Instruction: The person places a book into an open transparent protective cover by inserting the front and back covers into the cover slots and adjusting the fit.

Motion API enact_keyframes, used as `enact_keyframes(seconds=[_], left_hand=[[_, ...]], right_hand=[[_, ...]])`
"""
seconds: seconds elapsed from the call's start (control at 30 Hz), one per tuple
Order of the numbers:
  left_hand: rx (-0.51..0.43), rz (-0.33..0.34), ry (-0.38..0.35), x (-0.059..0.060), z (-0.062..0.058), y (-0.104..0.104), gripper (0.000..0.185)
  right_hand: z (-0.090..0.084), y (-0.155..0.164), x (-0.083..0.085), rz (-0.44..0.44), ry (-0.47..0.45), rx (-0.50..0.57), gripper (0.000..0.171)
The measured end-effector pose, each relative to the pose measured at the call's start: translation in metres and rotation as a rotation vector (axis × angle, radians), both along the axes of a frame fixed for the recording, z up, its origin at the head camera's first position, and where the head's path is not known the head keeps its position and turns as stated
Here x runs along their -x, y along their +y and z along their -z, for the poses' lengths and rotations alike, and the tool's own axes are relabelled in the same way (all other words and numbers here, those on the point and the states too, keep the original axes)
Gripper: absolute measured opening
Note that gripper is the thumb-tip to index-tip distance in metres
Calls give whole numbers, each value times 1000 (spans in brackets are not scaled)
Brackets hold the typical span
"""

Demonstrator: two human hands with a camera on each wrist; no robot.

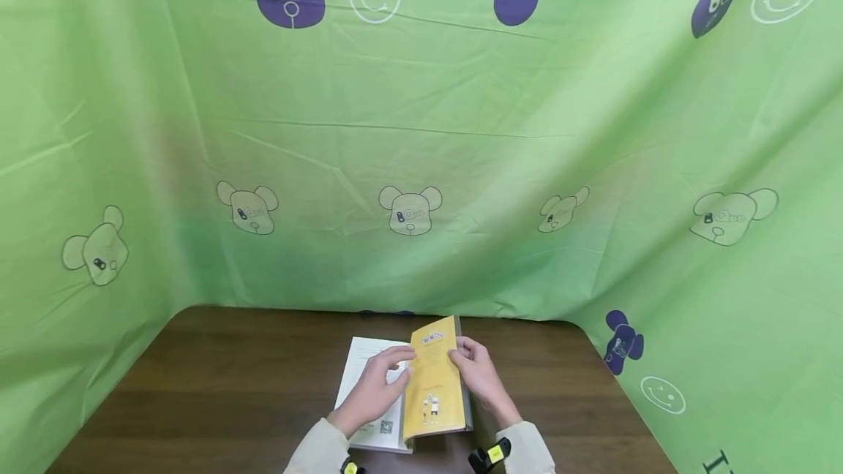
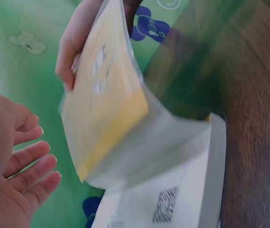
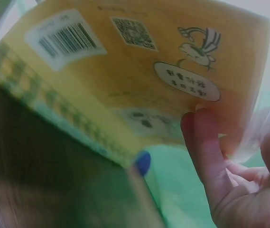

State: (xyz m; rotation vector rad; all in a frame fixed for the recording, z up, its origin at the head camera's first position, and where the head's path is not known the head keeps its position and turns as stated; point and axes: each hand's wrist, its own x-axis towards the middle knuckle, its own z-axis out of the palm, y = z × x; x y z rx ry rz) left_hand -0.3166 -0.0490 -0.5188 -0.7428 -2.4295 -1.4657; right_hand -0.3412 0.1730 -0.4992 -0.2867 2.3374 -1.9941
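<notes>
A book lies open in front of me, its white left page (image 1: 364,357) printed with a small QR code. Its yellow part (image 1: 435,375), with small figures drawn near the bottom, is raised and tilted. My right hand (image 1: 484,377) pinches that part's right edge between thumb and fingers. In the right wrist view, fingers touch the yellow back cover (image 3: 139,71), which bears a barcode and a cartoon. My left hand (image 1: 374,390) hovers over the left page, fingers loosely bent near the yellow part's edge. The left wrist view shows those fingers (image 2: 35,164) spread, holding nothing.
The book is on a dark brown wooden table (image 1: 250,386). Behind and along both sides hangs a green cloth (image 1: 408,93) with bear heads and smiley faces. Bands with yellow-marked black mounts (image 1: 490,454) sit around the wrists, over pale sleeves (image 1: 319,452).
</notes>
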Motion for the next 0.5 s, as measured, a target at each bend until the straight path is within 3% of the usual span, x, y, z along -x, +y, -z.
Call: enact_keyframes(seconds=[0.37, 0.5], left_hand=[[-4, 0, 48, -9, -20, 12, 36], [-30, -21, 0, -10, -28, 6, 42]], right_hand=[[-8, -34, -6, -102, -12, 93, 49], [-7, -45, -9, -142, -11, 81, 58]])
